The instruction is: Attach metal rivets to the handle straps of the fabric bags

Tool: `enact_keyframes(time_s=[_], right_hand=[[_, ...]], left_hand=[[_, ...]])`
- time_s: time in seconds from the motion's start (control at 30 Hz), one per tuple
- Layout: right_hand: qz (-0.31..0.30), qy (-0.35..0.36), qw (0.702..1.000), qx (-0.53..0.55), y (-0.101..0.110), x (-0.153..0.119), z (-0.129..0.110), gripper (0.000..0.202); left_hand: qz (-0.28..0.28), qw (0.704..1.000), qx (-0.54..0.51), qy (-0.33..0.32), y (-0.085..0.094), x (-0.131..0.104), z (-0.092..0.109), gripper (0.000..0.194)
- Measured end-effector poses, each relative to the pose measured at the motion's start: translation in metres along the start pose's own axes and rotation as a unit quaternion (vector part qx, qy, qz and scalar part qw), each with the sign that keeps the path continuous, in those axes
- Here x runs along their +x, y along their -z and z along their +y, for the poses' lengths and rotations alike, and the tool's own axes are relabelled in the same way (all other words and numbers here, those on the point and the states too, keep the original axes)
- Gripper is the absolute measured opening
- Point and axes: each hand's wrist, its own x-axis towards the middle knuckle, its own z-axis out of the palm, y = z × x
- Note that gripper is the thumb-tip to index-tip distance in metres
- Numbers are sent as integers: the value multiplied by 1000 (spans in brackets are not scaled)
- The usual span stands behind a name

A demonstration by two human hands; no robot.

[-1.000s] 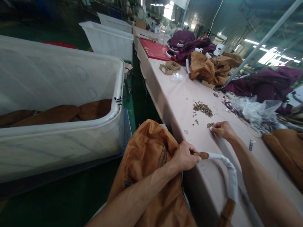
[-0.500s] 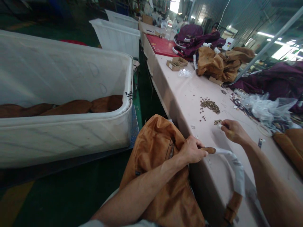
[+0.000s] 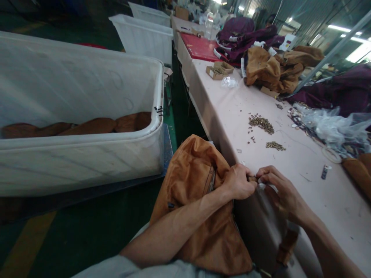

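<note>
A brown fabric bag (image 3: 191,173) rests upright on my lap against the table's edge. My left hand (image 3: 241,181) is closed on the brown end of the bag's handle strap (image 3: 252,179). My right hand (image 3: 278,189) is at the same strap end, fingertips pinched close to the left ones; whatever small piece they may hold is hidden. The strap's white-wrapped part is mostly behind the right hand, and its other brown end (image 3: 286,245) hangs below. On the table beyond the hands lie a small cluster of brass-coloured rivet pieces (image 3: 276,146) and a larger pile (image 3: 261,123).
A big white bin (image 3: 87,154) with brown bags in it stands left. On the pale table (image 3: 223,112) are small cardboard boxes (image 3: 217,73), a clear plastic bag (image 3: 229,82), brown (image 3: 262,69) and purple bags (image 3: 237,33), and crumpled plastic (image 3: 333,127). A pole (image 3: 330,58) rises at right.
My right hand has moved from the small rivet cluster back toward me, to the strap end beside my left hand. My left hand keeps its grip; the view has shifted slightly.
</note>
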Motion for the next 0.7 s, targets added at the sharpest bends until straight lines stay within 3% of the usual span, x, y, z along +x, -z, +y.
enact_keyframes(time_s=[0.33,0.7], right_hand=[[60,-9,997,38,-7,-3,9,10],[57,-58,995,54,-2,-5,13,13]], left_hand=[[41,995,67,-61,-5,-7,2,15],[37,993,69,-85,-4,-13,7,13]])
